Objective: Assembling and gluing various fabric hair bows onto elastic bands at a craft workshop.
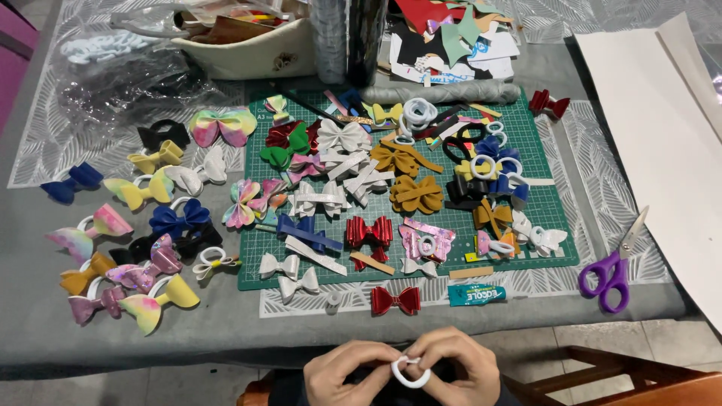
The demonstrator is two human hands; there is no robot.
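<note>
- Across the top of the view, the surface (226, 323) lay under a grey cloth, wide enough to take the whole spread of work at once.
- On its right side, a large pale sheet (662, 135) sat clear of the small pieces, probably kept flat there as stock.
- In the middle, the green mat (560, 248) carried most of the bows and white rings, a fit base for cutting and gluing.
- At the back, a cream bag (248, 53) and a pile of cut scraps (451, 37) were pushed away from the working area.
- Left of the mat, finished bows (150, 248) lay in loose rows on the cloth, seemingly set aside from the work in hand.
- Right of the mat, purple scissors (613, 271) rested within reach of the right side.
- Just below the mat's near edge, a teal glue tube (477, 294) and a red bow (395, 300) lay close together.
- At the bottom, off the surface's edge, the left hand (342, 372) and right hand (459, 368) were drawn together, fingers pinched on a white ring (410, 374).
- The ring sat between both sets of fingertips, held over the lap, well apart from the mat.
</note>
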